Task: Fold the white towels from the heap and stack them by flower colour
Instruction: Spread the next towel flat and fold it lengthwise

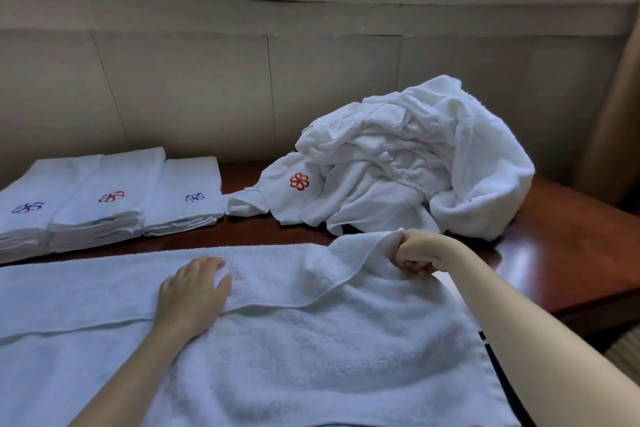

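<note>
A large white towel lies spread across the near part of the table, its far edge folded toward me. My left hand presses flat on that folded edge near the middle. My right hand grips the towel's far right corner in a fist and holds it slightly raised. Behind it sits the heap of white towels, one showing a red flower. At the far left stand three stacks of folded towels: blue flower, red flower, blue flower.
The dark wooden table shows bare at the right, with its edge close by. A pale wall and window sill run along the back. A curtain hangs at the far right.
</note>
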A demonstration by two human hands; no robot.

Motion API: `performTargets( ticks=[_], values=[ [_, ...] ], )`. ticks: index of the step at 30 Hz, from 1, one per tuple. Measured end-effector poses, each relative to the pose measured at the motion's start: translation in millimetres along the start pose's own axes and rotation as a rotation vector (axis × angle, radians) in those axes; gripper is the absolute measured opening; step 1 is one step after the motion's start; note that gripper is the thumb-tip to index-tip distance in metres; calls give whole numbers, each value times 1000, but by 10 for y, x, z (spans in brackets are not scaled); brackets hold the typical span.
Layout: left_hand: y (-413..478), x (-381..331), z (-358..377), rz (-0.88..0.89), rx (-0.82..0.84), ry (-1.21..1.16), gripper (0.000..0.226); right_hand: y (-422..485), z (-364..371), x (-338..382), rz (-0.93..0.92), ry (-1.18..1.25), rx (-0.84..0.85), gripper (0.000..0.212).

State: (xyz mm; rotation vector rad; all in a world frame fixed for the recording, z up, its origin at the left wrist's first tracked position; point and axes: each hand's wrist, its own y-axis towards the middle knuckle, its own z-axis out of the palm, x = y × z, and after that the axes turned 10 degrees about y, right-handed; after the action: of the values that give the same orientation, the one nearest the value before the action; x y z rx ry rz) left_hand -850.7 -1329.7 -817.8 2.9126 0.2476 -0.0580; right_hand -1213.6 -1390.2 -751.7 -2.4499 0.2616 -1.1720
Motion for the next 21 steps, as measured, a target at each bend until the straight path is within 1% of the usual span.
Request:
performTargets(
  ticks=[1, 3, 5, 6, 7, 8, 11, 12, 13, 14, 15, 16, 18, 19, 21],
  values=[
    [-7, -2, -4, 1, 0, -1, 42, 17, 23, -3, -15, 30, -54, 11],
    [-15, -5, -13, 6, -3, -3, 42, 85, 17, 0, -126, 181, -275, 16],
    [-15, -1, -16, 10, -4, 1, 43, 109, -65, 30, -300, 507, -523, 24],
    [-17, 0, -11, 11, 2, 8, 44, 91, -106, 39, -348, 659, -580, 27],
    [-19, 0, -6, 12, 19, 13, 46, 75, -132, 33, -358, 764, -585, 28],
    [-19, 2, -2, 12, 51, 13, 49, 59, -125, 18, -324, 837, -553, 28],
    [-22, -13, 1, -3, 198, 14, 63, 29, -55, -87, -74, 977, -401, 18],
    [-20, -18, -3, -1, 230, 31, 68, -3, -40, -116, -5, 1039, -353, 20],
    [-18, -22, -8, 3, 251, 49, 71, -24, -43, -144, 40, 1079, -324, 29],
    [-16, -24, -14, 7, 266, 65, 73, -34, -61, -171, 57, 1093, -310, 38],
    [-17, -22, -21, 12, 281, 82, 74, -44, -82, -188, 57, 1075, -312, 42],
    [-21, -18, -31, 17, 295, 99, 74, -47, -106, -215, 40, 1017, -321, 37],
    [-29, -11, -51, 16, 321, 124, 75, -75, -158, -250, 27, 881, -359, 13],
    [-33, -9, -60, 10, 332, 129, 76, -87, -188, -279, 35, 868, -351, 7],
    [-41, -12, -76, -9, 350, 122, 78, -136, -208, -327, 46, 876, -306, 8]
  ],
)
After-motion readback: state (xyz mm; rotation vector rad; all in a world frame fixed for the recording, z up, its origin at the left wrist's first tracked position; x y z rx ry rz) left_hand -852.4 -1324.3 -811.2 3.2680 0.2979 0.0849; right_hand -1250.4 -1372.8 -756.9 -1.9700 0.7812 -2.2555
